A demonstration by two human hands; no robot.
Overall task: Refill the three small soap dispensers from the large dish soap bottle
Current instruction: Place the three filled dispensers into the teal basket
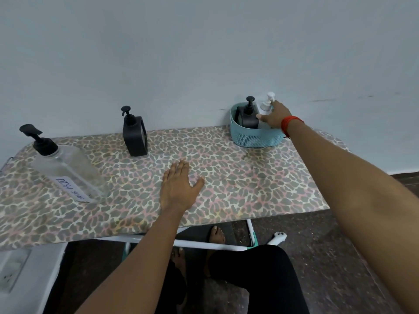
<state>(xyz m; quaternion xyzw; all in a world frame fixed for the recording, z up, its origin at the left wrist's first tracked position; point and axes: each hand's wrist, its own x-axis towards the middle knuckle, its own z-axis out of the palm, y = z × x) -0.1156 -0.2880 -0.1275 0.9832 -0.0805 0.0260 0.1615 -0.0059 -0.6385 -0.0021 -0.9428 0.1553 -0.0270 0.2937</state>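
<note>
A worktop [238, 177] covered in grey, pink and cream leopard-print cloth runs across the view, its far edge against a plain pale blue-grey wall [204, 53] that bears a few faint dark scuffs on the right. A teal plastic basket [254, 137], its lower wall perforated, stands at the far right of the worktop, close to the wall. A white tubular frame [204, 244] shows beneath the near edge. The floor [340, 245] is dark and speckled; a small white device [279, 237] lies on it beside the frame. At lower left is a white socket [11, 273].
</note>
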